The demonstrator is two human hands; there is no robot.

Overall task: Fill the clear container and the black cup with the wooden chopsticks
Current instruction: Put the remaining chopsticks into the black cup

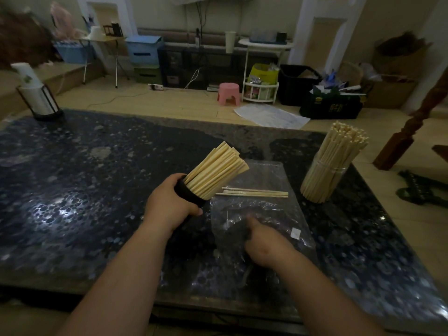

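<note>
The left hand (169, 204) is wrapped round the round black cup (188, 194) and holds it off the dark speckled stone bench (97, 190), tipped steeply so its mouth points up and away to the right. The bundle of pale wooden chopsticks (218, 170) inside fans out well past the rim. That tilt looks like the main risk: if the cup tips any lower, or the grip jolts, the packed sticks could slide out and scatter.

The right hand (264, 246) sits low on the crinkled clear plastic bag (278, 214), fingers curled. The blur hides whether it pinches the film or only rests there. The few loose chopsticks (254, 192) lie on that bag just beyond the right hand, close under the cup's mouth. A tug on the slippery film could roll them away or off the sheet.

The cup seems nearly full, so forcing those last sticks in may wedge them or push others out.

The clear plastic container (324, 180) stands well to the right of both hands, crammed and leaning. A stray elbow could topple it.
</note>
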